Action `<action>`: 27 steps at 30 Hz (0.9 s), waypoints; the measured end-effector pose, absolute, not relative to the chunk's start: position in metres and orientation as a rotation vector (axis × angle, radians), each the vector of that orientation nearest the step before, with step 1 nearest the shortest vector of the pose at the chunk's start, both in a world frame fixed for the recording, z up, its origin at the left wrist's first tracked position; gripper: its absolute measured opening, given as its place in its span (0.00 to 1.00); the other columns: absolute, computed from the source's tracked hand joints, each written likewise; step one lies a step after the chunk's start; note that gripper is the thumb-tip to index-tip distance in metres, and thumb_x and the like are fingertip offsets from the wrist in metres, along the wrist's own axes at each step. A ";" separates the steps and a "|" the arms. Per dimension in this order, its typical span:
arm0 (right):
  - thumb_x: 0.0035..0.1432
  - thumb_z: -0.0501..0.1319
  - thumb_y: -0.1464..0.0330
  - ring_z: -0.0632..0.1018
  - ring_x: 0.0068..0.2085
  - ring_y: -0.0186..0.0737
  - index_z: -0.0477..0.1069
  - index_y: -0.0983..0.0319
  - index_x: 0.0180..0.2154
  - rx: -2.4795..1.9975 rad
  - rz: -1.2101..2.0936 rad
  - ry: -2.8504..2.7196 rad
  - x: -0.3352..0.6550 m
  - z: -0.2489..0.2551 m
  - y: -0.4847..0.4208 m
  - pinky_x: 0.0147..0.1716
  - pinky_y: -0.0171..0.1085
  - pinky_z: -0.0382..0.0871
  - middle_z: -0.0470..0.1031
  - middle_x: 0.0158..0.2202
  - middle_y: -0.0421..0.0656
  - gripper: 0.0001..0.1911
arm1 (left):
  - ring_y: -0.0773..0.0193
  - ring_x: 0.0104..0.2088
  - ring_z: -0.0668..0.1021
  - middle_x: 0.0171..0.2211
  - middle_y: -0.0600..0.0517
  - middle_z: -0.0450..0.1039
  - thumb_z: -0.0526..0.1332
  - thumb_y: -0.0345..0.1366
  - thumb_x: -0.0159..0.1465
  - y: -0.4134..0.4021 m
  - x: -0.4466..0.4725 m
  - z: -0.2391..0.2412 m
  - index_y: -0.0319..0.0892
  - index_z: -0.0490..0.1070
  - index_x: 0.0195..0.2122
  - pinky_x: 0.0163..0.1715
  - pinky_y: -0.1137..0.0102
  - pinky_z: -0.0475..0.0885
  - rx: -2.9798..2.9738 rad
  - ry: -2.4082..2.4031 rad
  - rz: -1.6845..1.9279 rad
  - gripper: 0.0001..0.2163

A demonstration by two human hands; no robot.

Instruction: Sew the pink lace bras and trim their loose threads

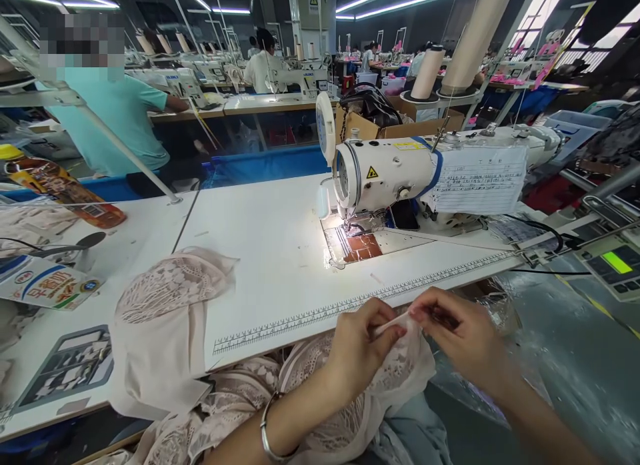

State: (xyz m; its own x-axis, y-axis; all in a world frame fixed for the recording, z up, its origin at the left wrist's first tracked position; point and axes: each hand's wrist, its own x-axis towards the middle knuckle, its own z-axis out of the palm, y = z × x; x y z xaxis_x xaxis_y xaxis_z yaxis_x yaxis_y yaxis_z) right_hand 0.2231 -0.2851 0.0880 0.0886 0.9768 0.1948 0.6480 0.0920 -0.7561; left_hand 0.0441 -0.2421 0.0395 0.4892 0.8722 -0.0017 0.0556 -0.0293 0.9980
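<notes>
My left hand (363, 342) and my right hand (457, 332) meet just below the table's front edge, both pinched on a narrow pale strip at the top of a beige lace garment (400, 378) that hangs over my lap. A silver bangle circles my left wrist. A white sewing machine (385, 172) stands on the white table (280, 252) beyond my hands, its lamp lighting the needle plate (357, 245). A stack of similar lace pieces (165, 318) drapes over the table edge to the left.
A printed ruler strip (350, 305) runs along the table's front edge. A bottle (60, 188), a carton (47, 285) and a printed card (65, 365) lie at the left. A control panel with a green display (613, 262) sits at right. Other people sew at rows behind.
</notes>
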 end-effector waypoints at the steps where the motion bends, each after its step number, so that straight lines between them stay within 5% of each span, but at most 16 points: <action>1: 0.64 0.59 0.58 0.70 0.22 0.36 0.72 0.58 0.29 -1.647 0.533 -1.587 0.227 0.087 -0.289 0.21 0.35 0.61 0.70 0.19 0.37 0.14 | 0.67 0.25 0.69 0.24 0.54 0.73 0.65 0.41 0.63 -0.239 0.037 0.038 0.42 0.71 0.32 0.26 0.73 0.60 1.568 0.885 0.803 0.09; 7: 0.66 0.61 0.59 0.71 0.19 0.38 0.73 0.54 0.35 -1.472 0.502 -1.322 0.245 0.084 -0.313 0.21 0.39 0.64 0.70 0.19 0.37 0.09 | 0.60 0.34 0.74 0.30 0.49 0.76 0.66 0.35 0.63 -0.228 -0.009 0.018 0.42 0.76 0.31 0.41 0.66 0.66 2.045 0.802 0.652 0.04; 12: 0.62 0.65 0.59 0.68 0.18 0.37 0.74 0.52 0.34 -1.335 0.557 -1.156 0.242 0.080 -0.317 0.19 0.42 0.60 0.73 0.28 0.41 0.06 | 0.62 0.35 0.74 0.34 0.49 0.74 0.61 0.30 0.62 -0.237 -0.019 0.010 0.41 0.73 0.36 0.35 0.70 0.68 1.902 0.868 0.783 0.03; 15: 0.63 0.64 0.61 0.65 0.17 0.37 0.74 0.51 0.33 -1.365 0.562 -1.075 0.241 0.076 -0.316 0.20 0.44 0.56 0.71 0.28 0.41 0.05 | 0.67 0.30 0.72 0.31 0.52 0.72 0.64 0.35 0.62 -0.241 -0.019 0.012 0.41 0.72 0.36 0.29 0.74 0.65 1.575 0.994 0.861 0.04; 19: 0.62 0.63 0.58 0.62 0.18 0.38 0.72 0.49 0.31 -1.404 0.581 -1.008 0.245 0.069 -0.313 0.20 0.45 0.53 0.69 0.30 0.42 0.07 | 0.65 0.33 0.73 0.33 0.49 0.72 0.71 0.41 0.57 -0.242 -0.019 0.016 0.39 0.73 0.31 0.34 0.72 0.67 1.397 0.918 0.988 0.11; 27: 0.60 0.65 0.55 0.65 0.18 0.42 0.72 0.50 0.32 -1.422 0.644 -1.116 0.272 0.045 -0.290 0.20 0.44 0.55 0.66 0.19 0.38 0.09 | 0.64 0.31 0.73 0.28 0.51 0.73 0.73 0.39 0.55 -0.252 -0.020 0.029 0.40 0.71 0.25 0.34 0.70 0.66 1.339 1.014 0.971 0.12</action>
